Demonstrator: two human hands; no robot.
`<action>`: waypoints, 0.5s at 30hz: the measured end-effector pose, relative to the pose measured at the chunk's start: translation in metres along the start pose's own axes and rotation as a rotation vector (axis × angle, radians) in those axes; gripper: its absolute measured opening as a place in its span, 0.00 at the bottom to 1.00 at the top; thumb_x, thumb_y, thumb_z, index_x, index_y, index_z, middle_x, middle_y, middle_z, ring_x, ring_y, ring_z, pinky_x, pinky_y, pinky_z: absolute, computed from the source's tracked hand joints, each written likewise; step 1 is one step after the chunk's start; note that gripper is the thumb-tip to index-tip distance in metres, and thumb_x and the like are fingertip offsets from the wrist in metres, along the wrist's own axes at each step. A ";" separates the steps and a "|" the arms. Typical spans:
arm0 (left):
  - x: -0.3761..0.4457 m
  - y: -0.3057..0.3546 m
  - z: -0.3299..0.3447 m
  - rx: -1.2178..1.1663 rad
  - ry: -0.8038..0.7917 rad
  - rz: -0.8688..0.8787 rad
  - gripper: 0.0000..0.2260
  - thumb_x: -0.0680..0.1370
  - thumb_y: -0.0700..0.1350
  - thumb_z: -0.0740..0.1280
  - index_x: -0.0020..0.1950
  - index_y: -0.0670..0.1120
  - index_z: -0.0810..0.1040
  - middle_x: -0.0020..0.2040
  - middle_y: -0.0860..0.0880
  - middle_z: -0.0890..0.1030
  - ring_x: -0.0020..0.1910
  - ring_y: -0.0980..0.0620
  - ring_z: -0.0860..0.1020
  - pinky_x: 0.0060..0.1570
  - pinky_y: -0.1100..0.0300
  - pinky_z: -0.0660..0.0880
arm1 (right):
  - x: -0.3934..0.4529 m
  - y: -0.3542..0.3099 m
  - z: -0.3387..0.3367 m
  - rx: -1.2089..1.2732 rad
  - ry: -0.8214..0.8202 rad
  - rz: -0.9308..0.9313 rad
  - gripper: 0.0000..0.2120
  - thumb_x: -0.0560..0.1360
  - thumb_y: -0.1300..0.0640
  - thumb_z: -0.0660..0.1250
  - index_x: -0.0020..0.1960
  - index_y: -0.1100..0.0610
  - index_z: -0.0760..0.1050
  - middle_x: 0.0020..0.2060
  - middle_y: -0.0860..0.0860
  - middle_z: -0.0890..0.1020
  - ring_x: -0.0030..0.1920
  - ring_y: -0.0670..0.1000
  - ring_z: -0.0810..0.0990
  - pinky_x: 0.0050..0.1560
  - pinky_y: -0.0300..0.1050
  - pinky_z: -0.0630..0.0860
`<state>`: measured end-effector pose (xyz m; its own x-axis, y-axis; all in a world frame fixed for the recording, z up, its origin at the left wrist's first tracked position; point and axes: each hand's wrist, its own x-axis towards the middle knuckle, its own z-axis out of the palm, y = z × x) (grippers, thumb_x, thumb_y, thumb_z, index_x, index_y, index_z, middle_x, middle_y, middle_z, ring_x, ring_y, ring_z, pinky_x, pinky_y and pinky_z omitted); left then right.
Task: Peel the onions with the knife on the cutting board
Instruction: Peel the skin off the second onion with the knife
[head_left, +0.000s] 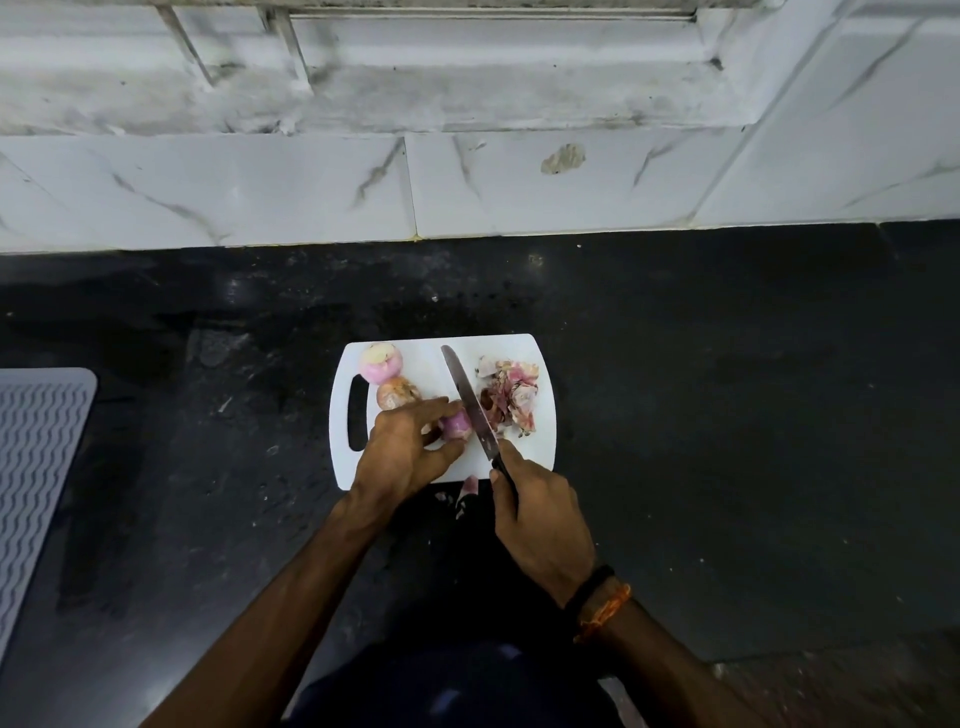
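The left hand (410, 447) curls over a small purple onion (457, 423) near the middle of the white cutting board (540, 447), fingers and thumb closed around it so that only its right end shows; how much skin is left on the covered part cannot be told. The right hand (540, 519) is wrapped round the black handle of the knife (470, 402), forefinger stretched along the top, and most of the handle is hidden inside the fist. The blade slants up and to the left across the board, its edge lying against the exposed end of the held onion — whether it has bitten in is hard to make out. Two more onions sit at the board's far left corner, beside the handle slot: a peeled onion (382, 362), pale pink with a cut top, and just in front of it, touching or nearly so, a brown-skinned onion (397, 393), partly covered by the left fingers. To the right of the blade lies a heap of peels (511, 392). A few scraps of skin (467, 491) lie off the board's near edge on the black countertop (727, 389), between the two wrists. A grey ridged mat (36, 467) is cut off at the left edge — its full outline is out of view. The right wrist wears dark and orange bands (600, 597).
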<state>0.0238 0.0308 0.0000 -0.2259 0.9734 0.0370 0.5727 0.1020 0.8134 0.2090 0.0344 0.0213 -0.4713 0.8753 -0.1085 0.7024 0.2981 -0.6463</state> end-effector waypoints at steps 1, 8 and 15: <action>0.000 0.000 0.000 -0.012 -0.002 -0.012 0.16 0.72 0.38 0.77 0.59 0.42 0.84 0.52 0.54 0.83 0.49 0.58 0.81 0.53 0.66 0.80 | 0.001 0.000 0.000 0.003 0.002 0.004 0.17 0.83 0.54 0.57 0.70 0.57 0.70 0.46 0.51 0.81 0.44 0.49 0.79 0.50 0.52 0.78; 0.007 0.001 -0.005 -0.032 -0.024 -0.059 0.13 0.70 0.36 0.77 0.54 0.43 0.86 0.48 0.54 0.85 0.48 0.57 0.81 0.49 0.71 0.78 | 0.005 -0.005 0.001 0.028 -0.009 0.010 0.20 0.83 0.56 0.57 0.74 0.58 0.68 0.46 0.54 0.82 0.44 0.52 0.79 0.50 0.54 0.78; 0.014 0.005 -0.012 0.003 -0.070 -0.096 0.14 0.68 0.38 0.80 0.53 0.42 0.87 0.49 0.52 0.86 0.47 0.54 0.82 0.50 0.70 0.77 | -0.006 -0.006 0.005 0.010 0.041 -0.032 0.21 0.82 0.57 0.58 0.73 0.62 0.69 0.44 0.56 0.83 0.40 0.51 0.79 0.43 0.44 0.74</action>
<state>0.0140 0.0429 0.0120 -0.2243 0.9711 -0.0818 0.5537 0.1960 0.8093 0.2045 0.0253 0.0221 -0.4709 0.8804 -0.0568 0.6817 0.3223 -0.6569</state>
